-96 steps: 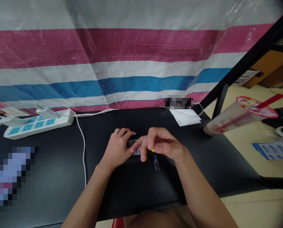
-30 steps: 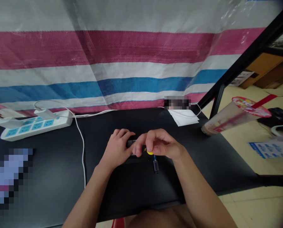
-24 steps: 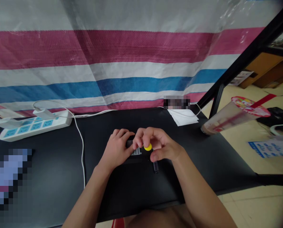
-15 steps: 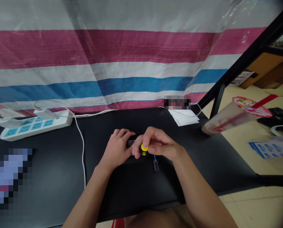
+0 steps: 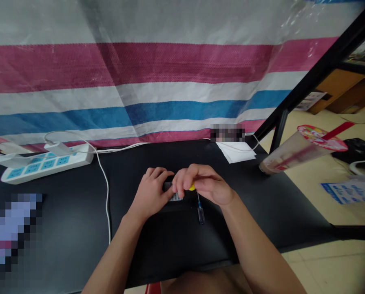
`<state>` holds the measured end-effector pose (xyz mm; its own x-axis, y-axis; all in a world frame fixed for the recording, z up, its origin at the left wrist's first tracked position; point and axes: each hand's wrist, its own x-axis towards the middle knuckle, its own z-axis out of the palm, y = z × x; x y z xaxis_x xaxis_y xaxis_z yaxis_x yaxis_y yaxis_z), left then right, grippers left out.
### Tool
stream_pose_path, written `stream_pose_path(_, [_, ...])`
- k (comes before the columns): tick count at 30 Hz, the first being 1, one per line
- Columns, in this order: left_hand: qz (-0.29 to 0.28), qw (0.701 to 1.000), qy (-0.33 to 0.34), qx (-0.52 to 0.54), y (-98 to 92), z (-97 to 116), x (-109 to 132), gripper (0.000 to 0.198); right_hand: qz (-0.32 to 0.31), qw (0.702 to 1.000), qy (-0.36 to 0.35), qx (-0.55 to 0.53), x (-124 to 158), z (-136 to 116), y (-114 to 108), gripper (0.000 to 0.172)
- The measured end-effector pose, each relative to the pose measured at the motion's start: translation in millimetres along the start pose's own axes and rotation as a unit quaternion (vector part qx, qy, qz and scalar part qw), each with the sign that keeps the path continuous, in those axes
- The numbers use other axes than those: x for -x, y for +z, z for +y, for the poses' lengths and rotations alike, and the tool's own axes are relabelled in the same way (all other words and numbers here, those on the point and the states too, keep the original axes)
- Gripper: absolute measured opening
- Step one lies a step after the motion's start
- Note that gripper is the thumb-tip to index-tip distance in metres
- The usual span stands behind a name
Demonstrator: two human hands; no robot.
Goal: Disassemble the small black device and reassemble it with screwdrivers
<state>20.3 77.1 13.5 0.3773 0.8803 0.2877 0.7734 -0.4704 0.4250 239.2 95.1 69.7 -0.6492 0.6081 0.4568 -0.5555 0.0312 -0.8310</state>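
Observation:
My left hand (image 5: 153, 188) rests on the black table, its fingers and thumb curled round a small flat black-and-silver object (image 5: 176, 196). Most of that object lies under my fingers, so its kind is unclear. My right hand (image 5: 208, 183) is closed on a small yellow-topped tool (image 5: 192, 188), just to the right of the object. Only a bit of the yellow shows; fingers cover the rest. A slim screwdriver (image 5: 201, 214) with a see-through dark handle lies on the table below my right hand, its shaft pointing away from me.
A white power strip (image 5: 50, 165) with plugs stands at the far left, and its white cable (image 5: 104, 183) runs toward me. White paper (image 5: 235, 152) lies at the back right. A sealed drink cup (image 5: 295, 151) stands at the right edge. A striped sheet (image 5: 170, 65) hangs behind.
My right hand has tipped and shifted slightly right with the yellow-topped tool, uncovering more of the silver part and of the screwdriver's shaft. The left hand has stayed in place.

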Motion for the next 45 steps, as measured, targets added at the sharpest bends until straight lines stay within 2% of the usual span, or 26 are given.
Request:
stream_pose_path(4, [0.003,1.000,-0.002,-0.002,-0.6,0,0,0.024,0.017,0.999,0.004,-0.031,-1,-1,2,0.015])
stream_pose_path(12, [-0.018,1.000,-0.007,-0.008,-0.2,-1,0,0.032,-0.008,1.000,0.002,0.016,-3,-2,12,0.013])
stream_pose_path(16, [-0.013,1.000,0.000,-0.004,0.2,-2,-1,0.027,-0.007,1.000,0.010,0.025,1,-2,7,0.012])
stream_pose_path(21, [-0.011,1.000,0.004,-0.004,-0.1,-2,-1,0.033,-0.030,0.999,0.026,-0.019,5,0,2,0.015])
stream_pose_path(24, [-0.007,1.000,0.005,-0.002,-0.4,-2,-1,0.034,-0.046,0.999,0.001,-0.028,1,1,2,0.013])
stream_pose_path(29, [0.003,1.000,0.008,0.001,-0.8,-1,-1,0.028,-0.016,0.999,-0.028,-0.032,-2,4,4,0.026])
stream_pose_path(34, [0.001,1.000,0.008,0.005,-1.6,1,-1,0.030,-0.032,0.999,0.013,-0.007,2,5,0,0.012])
stream_pose_path(38, [0.001,1.000,0.006,0.003,-1.4,1,-1,0.029,-0.036,0.999,-0.002,-0.002,3,0,-1,0.020])
stream_pose_path(43, [0.008,1.000,0.004,0.005,-0.2,0,-1,0.032,-0.031,0.999,0.003,-0.045,3,-2,3,0.007])
stream_pose_path(45, [0.001,1.000,0.005,0.004,0.0,-1,-1,0.035,-0.042,0.998,0.011,-0.052,3,0,4,0.008])
